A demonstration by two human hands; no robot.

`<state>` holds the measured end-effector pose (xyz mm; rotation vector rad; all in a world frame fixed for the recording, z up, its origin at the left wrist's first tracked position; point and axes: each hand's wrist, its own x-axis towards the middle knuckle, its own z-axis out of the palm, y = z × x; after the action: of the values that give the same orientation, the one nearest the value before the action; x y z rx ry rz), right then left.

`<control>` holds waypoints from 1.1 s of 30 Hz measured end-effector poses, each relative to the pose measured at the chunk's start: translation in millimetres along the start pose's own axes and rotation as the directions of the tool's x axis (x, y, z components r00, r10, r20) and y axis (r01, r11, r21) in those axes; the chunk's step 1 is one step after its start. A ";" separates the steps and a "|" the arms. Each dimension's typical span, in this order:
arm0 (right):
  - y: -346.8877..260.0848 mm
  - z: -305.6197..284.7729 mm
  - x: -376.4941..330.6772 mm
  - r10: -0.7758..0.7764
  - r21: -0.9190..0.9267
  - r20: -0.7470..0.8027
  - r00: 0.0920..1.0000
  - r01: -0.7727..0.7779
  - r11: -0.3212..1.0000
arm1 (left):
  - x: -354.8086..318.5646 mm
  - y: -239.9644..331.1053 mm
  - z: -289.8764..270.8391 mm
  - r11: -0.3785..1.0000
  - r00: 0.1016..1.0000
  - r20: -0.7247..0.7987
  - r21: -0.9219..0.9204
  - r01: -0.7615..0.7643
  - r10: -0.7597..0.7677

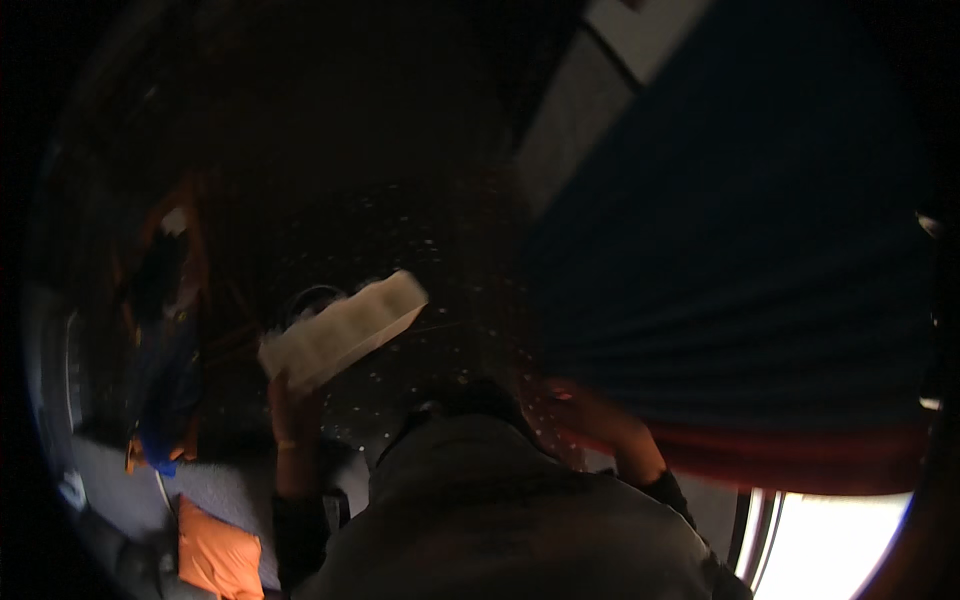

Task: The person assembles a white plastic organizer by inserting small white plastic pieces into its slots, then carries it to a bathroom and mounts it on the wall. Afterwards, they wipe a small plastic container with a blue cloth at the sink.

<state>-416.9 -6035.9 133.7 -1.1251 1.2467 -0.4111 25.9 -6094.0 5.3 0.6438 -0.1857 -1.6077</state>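
In dim light, my left hand (288, 400) grips the near left end of a long pale cream box (345, 332). The box is held tilted, its far end pointing up and to the right. Faint bands mark its long side, but what kind of box it is I cannot make out. Dark rounded shapes (312, 300) show along its upper edge, too dim to name. My right hand (575, 408) is lower right, beside the red border of a large dark blue cloth (730, 250). Its fingers are blurred and dark, and whether it touches the cloth is unclear.
Below me is a dark floor (430, 345) with light specks. An orange cushion (218, 550) rests on a grey seat (225, 490) at the lower left. Farther left stands an orange-framed rack-like thing with blue cloth (165, 390). A bright opening (835, 545) lies at the lower right.
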 end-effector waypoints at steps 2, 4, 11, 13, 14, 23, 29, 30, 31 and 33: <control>-24.1 -23.4 28.0 0.054 -0.249 -0.202 0.978 -0.105 0.963 | 69.0 18.3 35.3 0.986 0.982 -0.165 0.150 -0.068 0.093; -48.3 -48.4 65.9 0.161 -0.299 -0.303 0.939 -0.254 0.920 | 137.1 37.8 66.3 0.980 0.961 -0.254 0.189 -0.059 0.106; -161.0 -132.6 329.0 0.102 -0.552 -0.266 0.959 -0.238 0.799 | 336.2 119.5 113.8 0.989 0.918 -0.370 0.101 -0.113 0.142; -210.9 -148.1 416.6 -0.010 -0.646 -0.188 0.982 -0.116 0.755 | 370.7 142.7 106.2 0.978 0.883 -0.421 0.125 -0.170 0.207; -240.3 -154.0 455.8 -0.098 -0.655 -0.168 0.981 -0.037 0.754 | 386.9 154.3 100.9 0.980 0.856 -0.477 0.082 -0.180 0.197; -464.8 -126.1 758.3 -0.159 -0.698 0.441 0.883 0.449 0.558 | 516.6 238.1 34.9 0.832 0.653 -0.701 -0.154 -0.533 0.288; -542.7 -138.0 915.1 -0.031 -0.690 0.492 0.870 0.411 0.596 | 680.1 332.2 56.4 0.861 0.581 -0.704 0.087 -0.501 0.409; -554.6 -144.9 935.5 -0.027 -0.687 0.481 0.876 0.396 0.609 | 709.5 350.8 63.6 0.858 0.579 -0.695 0.107 -0.501 0.425; -565.4 -152.7 955.5 -0.048 -0.673 0.449 0.892 0.372 0.640 | 743.2 369.5 71.1 0.863 0.594 -0.682 0.111 -0.493 0.427; -585.0 -168.3 995.4 -0.142 -0.592 0.377 0.915 0.356 0.723 | 806.1 406.5 85.4 0.863 0.700 -0.540 0.105 -0.494 0.467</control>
<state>-55.4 -7145.0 110.6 -1.9023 0.9674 0.0309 325.6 -6949.4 33.7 0.9114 0.1122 -0.8639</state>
